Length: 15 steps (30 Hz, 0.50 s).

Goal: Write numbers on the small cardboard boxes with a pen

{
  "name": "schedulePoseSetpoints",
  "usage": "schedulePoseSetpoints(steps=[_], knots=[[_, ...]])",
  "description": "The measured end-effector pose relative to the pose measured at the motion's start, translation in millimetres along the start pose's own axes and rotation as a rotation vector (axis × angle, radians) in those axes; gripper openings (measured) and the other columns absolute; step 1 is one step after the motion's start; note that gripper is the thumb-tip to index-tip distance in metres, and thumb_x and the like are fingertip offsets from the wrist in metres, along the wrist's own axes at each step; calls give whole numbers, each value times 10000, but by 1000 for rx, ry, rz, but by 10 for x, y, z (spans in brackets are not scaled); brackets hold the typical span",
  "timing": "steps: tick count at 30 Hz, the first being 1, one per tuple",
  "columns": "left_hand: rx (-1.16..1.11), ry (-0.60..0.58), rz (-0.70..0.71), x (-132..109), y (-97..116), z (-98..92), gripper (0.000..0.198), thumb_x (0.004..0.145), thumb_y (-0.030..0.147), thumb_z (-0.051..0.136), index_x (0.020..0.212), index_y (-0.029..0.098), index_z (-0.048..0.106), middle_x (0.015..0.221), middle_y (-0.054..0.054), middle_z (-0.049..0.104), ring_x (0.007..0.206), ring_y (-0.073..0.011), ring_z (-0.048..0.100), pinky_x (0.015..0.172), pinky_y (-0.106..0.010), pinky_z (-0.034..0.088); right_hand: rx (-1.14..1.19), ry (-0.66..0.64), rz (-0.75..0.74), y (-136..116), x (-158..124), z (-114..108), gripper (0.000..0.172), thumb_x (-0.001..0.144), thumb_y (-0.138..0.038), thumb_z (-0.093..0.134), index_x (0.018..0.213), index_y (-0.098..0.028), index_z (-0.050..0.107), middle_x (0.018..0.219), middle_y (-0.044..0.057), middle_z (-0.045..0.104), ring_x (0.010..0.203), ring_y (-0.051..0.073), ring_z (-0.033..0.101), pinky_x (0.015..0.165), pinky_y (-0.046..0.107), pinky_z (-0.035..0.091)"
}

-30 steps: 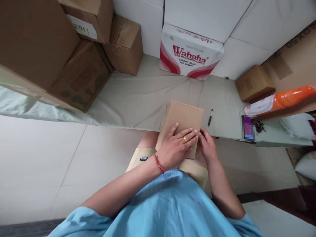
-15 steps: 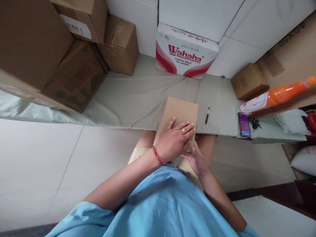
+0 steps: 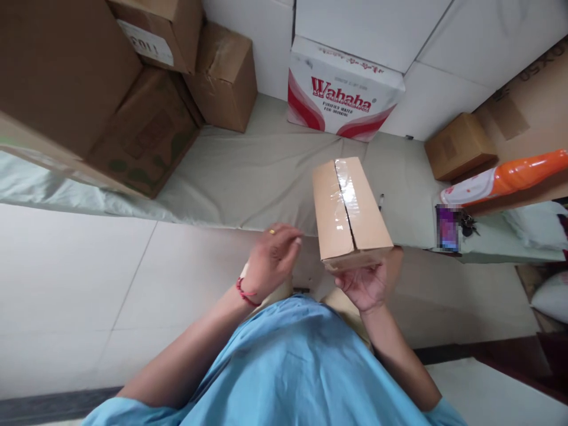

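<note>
My right hand [image 3: 364, 287] holds a small cardboard box [image 3: 370, 213] from beneath at its near end, the fingers partly hidden under it. The box is tilted, its taped top seam facing up, with shiny clear tape along a narrow gap between the flaps. To the left of the box, apart from it, my left hand [image 3: 273, 260] hangs in the air with nothing in it, fingers loosely bent. A ring and a red string bracelet [image 3: 246, 293] are on that hand and wrist.
A cloth-covered ledge [image 3: 275, 177] runs across, bearing stacked cartons [image 3: 222, 77] at left and a Wahaba-like printed water carton [image 3: 344, 89] behind. Rightward lie a pen [image 3: 381, 202], a phone [image 3: 447, 228], keys [image 3: 468, 223], an orange bottle [image 3: 510, 177] and a small brown box [image 3: 459, 146].
My left hand has come off the box and moved left. The box has been lifted and turned to the right in my right hand, and its taped seam now shows.
</note>
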<state>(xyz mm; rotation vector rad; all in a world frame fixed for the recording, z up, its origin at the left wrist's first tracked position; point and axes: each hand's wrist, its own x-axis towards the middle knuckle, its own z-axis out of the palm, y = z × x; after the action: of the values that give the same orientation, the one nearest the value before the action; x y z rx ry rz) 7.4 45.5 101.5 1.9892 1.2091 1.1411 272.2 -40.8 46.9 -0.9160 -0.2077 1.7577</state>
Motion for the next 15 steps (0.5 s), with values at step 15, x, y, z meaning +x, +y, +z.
schedulePoseSetpoints(steps=[15], knots=[[-106, -310, 68, -222, 1, 626, 531, 1085, 298, 546, 1593, 148, 497, 1415, -191, 677, 1115, -226, 759, 1003, -399, 655, -809, 432, -846, 54, -208, -36, 992, 897, -743, 761, 1710, -391, 315, 1741, 118, 429, 1575, 306, 506, 1303, 557, 421]])
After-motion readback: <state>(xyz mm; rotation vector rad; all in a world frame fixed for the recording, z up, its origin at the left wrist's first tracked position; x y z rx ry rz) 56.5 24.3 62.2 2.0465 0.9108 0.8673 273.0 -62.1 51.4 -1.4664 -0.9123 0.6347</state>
